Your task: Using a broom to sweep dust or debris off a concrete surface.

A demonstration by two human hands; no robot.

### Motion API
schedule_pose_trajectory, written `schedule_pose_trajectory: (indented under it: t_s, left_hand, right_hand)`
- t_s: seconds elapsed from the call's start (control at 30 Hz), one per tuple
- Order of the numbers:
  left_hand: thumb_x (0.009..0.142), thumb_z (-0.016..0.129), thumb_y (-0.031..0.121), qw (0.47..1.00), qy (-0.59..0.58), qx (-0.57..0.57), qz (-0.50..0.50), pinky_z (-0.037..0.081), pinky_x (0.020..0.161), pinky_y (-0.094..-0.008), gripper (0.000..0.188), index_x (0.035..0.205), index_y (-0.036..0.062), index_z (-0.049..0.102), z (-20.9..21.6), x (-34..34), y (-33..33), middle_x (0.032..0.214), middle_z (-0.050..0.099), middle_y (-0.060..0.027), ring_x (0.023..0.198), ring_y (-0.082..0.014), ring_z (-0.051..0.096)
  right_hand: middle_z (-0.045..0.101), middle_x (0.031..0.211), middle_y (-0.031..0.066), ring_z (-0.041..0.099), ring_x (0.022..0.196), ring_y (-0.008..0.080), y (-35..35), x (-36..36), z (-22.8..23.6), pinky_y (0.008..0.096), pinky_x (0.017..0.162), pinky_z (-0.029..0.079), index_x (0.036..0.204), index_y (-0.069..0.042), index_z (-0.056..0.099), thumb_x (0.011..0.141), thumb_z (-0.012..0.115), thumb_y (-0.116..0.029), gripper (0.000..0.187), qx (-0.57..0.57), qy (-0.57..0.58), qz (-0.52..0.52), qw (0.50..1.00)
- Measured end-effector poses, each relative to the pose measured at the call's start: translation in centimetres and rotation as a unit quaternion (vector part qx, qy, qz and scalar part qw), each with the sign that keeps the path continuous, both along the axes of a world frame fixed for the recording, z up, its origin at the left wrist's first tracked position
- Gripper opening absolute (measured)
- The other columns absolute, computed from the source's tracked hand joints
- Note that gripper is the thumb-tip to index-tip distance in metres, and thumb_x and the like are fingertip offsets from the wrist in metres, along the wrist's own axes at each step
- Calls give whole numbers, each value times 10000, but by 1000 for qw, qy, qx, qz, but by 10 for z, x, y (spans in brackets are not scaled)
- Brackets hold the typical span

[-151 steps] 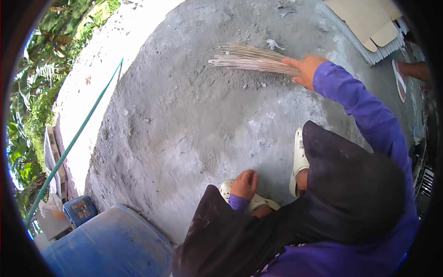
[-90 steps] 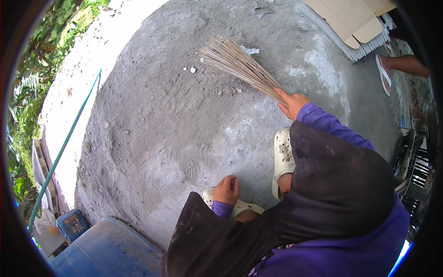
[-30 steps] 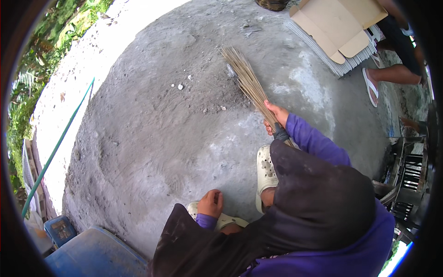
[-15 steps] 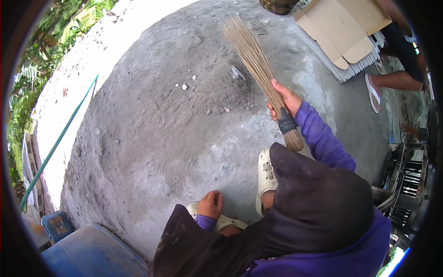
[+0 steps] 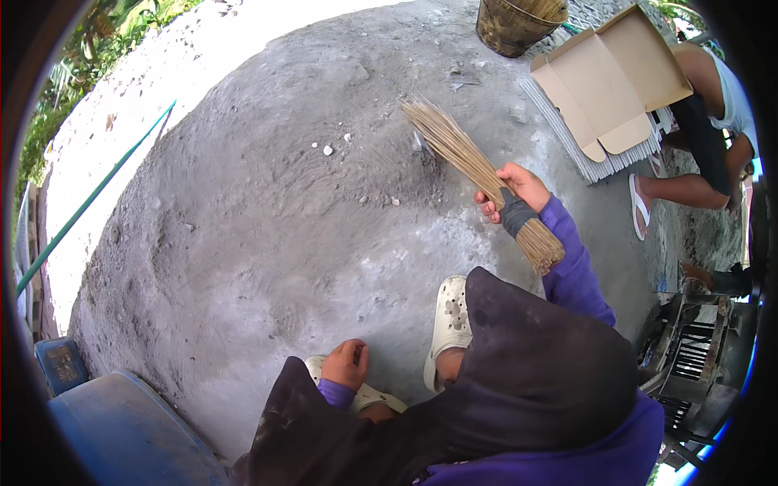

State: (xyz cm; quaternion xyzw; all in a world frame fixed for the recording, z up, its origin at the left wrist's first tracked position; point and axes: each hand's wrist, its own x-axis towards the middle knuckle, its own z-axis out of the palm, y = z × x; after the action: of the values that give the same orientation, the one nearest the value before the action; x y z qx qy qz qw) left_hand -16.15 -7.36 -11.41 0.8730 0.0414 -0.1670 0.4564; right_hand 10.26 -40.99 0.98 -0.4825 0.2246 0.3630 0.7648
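Observation:
My right hand [image 5: 519, 188] is wrapped round a stick broom [image 5: 462, 146], just above the dark band that binds its sticks. The broom slants, its thin tips toward the far left and its cut butt end near my right sleeve. Under the tips lies a heap of loose dirt [image 5: 433, 166] with a small scrap of clear plastic in it, partly covered by the broom. My left hand [image 5: 346, 364] rests low, above one of my cream clogs [image 5: 377, 398], its fingers curled in with nothing seen in them.
Pebbles dot the rough grey ground [image 5: 267, 243]. At the far right an open cardboard box [image 5: 608, 81] lies on stacked corrugated sheets [image 5: 596, 166], near a bucket [image 5: 515, 28] and another person's leg [image 5: 689, 190]. A blue container [image 5: 130, 429] stands near left; a green pole [image 5: 97, 198] slants beyond.
The broom has tilted further left, its tips lower and its butt end swung to the right. My right hand has shifted slightly right and down. The view has moved too, showing more of the bucket.

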Motion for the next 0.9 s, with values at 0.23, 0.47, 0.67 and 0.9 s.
schedule_pose_trajectory:
  t_s: [0.23,0.47,0.67,0.9]
  left_hand:
    - [817,638,141,1000,-12,-23,13,512,588,-347,112,893,64,608,1,-1,1,782,647,-104,665,-253,648]
    - [813,632,135,999,-14,-32,23,511,601,-368,109,883,56,605,-3,-4,5,768,640,-119,674,-286,642]
    - [811,630,135,999,-32,-29,19,509,606,-386,105,873,56,598,-2,-4,6,768,641,-123,681,-295,640]
    - [819,619,149,999,-32,-22,15,510,611,-387,98,874,69,603,-1,-4,8,768,643,-115,680,-298,638]
  right_hand:
    - [533,882,173,521,689,239,4,15,10,374,574,469,1165,40,428,870,363,-251,419,48,-26,14,998]
    - [519,920,152,506,701,208,13,14,11,350,584,454,1239,-7,410,882,380,-261,439,79,8,28,996]
    - [538,877,160,519,686,242,21,14,0,384,571,460,1196,17,435,860,376,-261,441,48,17,21,998]
    - [538,875,165,522,692,237,26,13,27,375,576,453,1157,18,453,866,382,-267,413,45,36,9,998]
